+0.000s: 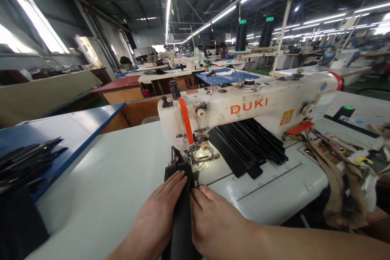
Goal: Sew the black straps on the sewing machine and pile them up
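A black strap (182, 211) runs from the table's near edge up to the presser foot (199, 155) of a white DUKI sewing machine (243, 109). My left hand (158, 217) lies flat along the strap's left side, fingers stretched out and pressing it down. My right hand (215, 223) lies on the strap's right side, fingers extended toward the needle area. A metal buckle (172, 161) sits at the strap's far end, just left of the foot.
A pile of black strips (250, 146) lies under the machine's arm. More black pieces (24, 162) rest on a blue table at left. Tan webbing (338, 178) and clutter fill the right. Two thread cones (254, 34) stand behind. A ruler (269, 183) is printed on the tabletop.
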Available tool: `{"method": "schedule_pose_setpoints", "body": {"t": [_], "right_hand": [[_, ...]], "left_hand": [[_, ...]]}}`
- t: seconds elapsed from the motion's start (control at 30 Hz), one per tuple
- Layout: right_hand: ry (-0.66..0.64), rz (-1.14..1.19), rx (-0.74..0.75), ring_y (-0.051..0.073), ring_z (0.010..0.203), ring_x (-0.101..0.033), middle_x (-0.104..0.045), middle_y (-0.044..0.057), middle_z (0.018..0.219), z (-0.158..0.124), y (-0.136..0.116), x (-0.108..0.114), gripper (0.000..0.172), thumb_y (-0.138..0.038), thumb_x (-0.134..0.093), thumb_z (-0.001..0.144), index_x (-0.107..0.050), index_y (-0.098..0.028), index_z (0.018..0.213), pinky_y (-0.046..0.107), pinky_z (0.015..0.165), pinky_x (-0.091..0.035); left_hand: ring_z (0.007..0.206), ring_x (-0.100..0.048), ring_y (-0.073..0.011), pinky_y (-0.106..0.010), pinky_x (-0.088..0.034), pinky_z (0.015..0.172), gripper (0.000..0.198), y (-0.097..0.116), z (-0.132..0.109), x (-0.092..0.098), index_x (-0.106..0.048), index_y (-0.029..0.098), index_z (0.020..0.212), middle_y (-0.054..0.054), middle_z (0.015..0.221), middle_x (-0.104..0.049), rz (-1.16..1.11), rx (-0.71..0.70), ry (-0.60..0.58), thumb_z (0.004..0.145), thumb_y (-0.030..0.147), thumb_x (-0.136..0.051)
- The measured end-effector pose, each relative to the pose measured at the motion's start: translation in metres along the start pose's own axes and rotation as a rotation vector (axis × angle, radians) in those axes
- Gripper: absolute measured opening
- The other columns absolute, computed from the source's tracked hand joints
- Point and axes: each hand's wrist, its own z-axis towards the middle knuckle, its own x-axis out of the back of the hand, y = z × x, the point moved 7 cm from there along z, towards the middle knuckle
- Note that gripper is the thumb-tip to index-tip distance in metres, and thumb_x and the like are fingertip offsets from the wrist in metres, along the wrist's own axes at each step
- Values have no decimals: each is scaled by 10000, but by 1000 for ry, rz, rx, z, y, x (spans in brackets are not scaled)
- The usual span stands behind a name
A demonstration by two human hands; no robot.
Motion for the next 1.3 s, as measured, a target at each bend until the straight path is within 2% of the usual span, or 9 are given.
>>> {"method": "schedule_pose_setpoints", "body": {"t": [0.1, 0.23, 0.33, 0.57, 0.7, 0.83, 0.93, 1.1, 1.3], "right_hand": [[-68, 34, -11, 341, 1089, -549, -649, 223, 1114, -7, 2, -10, 299, -299, -563, 896, -712, -57, 988, 439, 963, -413], [-68, 77, -46, 325, 1127, -551, -650, 209, 1149, -7, 6, -15, 346, -343, -544, 920, -716, -63, 1029, 405, 984, -421], [-56, 81, -58, 305, 1137, -559, -649, 189, 1185, -6, 8, -21, 333, -306, -514, 948, -706, -63, 1071, 381, 967, -449], [114, 114, -126, 259, 1061, -605, -682, 177, 1132, -10, 13, -43, 392, -292, -500, 963, -620, 11, 1181, 319, 899, -508], [238, 70, -130, 240, 989, -636, -704, 158, 1063, -14, 12, -49, 363, -277, -466, 981, -628, -5, 1157, 295, 859, -521], [225, 34, -87, 254, 987, -636, -687, 195, 1086, -19, 10, -59, 408, -273, -458, 980, -586, 48, 1197, 303, 860, -521], [236, 21, -68, 260, 1005, -624, -681, 198, 1105, -22, 8, -66, 390, -240, -478, 963, -579, 44, 1211, 308, 860, -523], [258, 10, -96, 251, 935, -649, -687, 182, 1114, -25, 8, -79, 386, -242, -486, 954, -588, 20, 1217, 287, 823, -533], [357, 6, -130, 234, 861, -668, -710, 154, 1064, -27, 9, -75, 373, -261, -442, 978, -630, 3, 1162, 265, 795, -544]], "left_hand": [[1165, -611, -243, -348, -473, 1007, 498, 5, 4, -4, -589, 109, 1251, -149, 1294, -617, 70, -8, -75, 775, 81, -444], [1164, -610, -250, -355, -473, 1007, 539, 6, 8, -5, -584, 71, 1257, -162, 1289, -618, 132, -21, -136, 743, 34, -424], [1156, -615, -226, -325, -480, 995, 564, 1, 6, -8, -561, 101, 1288, -135, 1297, -619, 142, -9, -110, 751, 27, -408], [1176, -603, -231, -309, -484, 986, 586, 1, 4, -5, -530, 141, 1315, -119, 1317, -607, 137, -59, -65, 746, 48, -427], [1154, -620, -216, -290, -488, 972, 661, 7, 6, 6, -373, 164, 1436, -108, 1317, -608, 169, -85, -12, 782, 72, -413], [1090, -660, -217, -282, -532, 911, 785, 8, 5, 3, -109, 169, 1532, -109, 1274, -638, 225, -117, 6, 805, 91, -395], [1080, -665, -221, -290, -541, 902, 810, 8, 4, -1, -12, 160, 1538, -118, 1271, -639, 234, -127, -18, 817, 95, -376], [1175, -605, -235, -326, -491, 984, 799, 7, 6, -4, -13, 171, 1539, -129, 1366, -561, 189, -100, -79, 841, 113, -398], [1166, -610, -245, -333, -506, 967, 798, 5, 2, -3, -39, 151, 1539, -140, 1362, -562, 175, -114, -87, 841, 136, -426]]}}
